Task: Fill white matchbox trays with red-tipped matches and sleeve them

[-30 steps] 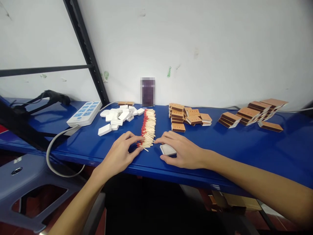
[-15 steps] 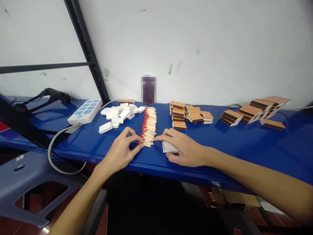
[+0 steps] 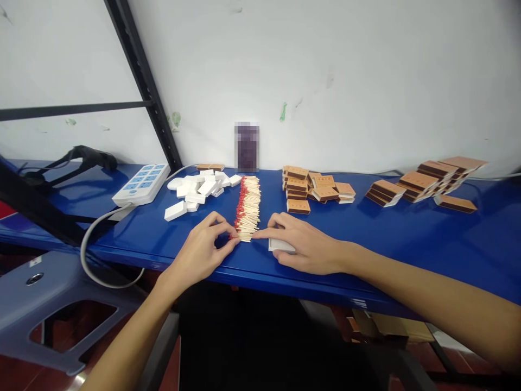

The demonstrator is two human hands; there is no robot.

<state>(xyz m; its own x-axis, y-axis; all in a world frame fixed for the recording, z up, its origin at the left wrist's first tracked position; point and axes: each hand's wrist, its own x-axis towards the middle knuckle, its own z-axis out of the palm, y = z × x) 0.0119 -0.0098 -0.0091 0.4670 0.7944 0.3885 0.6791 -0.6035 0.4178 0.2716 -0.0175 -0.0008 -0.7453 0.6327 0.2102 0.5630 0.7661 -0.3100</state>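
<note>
A long row of red-tipped matches (image 3: 249,209) lies on the blue shelf, heads to the left. My left hand (image 3: 207,241) is at the near left end of the row, thumb and forefinger pinched at the heads of the nearest matches. On the other side, my right hand (image 3: 303,241) is closed over a white matchbox tray (image 3: 280,246), its forefinger stretched out to the plain ends of the matches. The palm hides part of that tray. A heap of white matchbox trays (image 3: 195,190) lies left of the row.
Matchboxes (image 3: 297,187) are piled right of the matches, with further stacks (image 3: 423,182) at far right. A power strip (image 3: 141,184) with a cable lies at left beside a black shelf post (image 3: 142,70). A blurred dark rectangle (image 3: 247,146) stands against the wall. A grey stool (image 3: 61,304) is below.
My right hand has shifted slightly left with the tray, its forefinger now nearer the match ends. The left hand has stayed almost in place, still pinched at the match heads.
</note>
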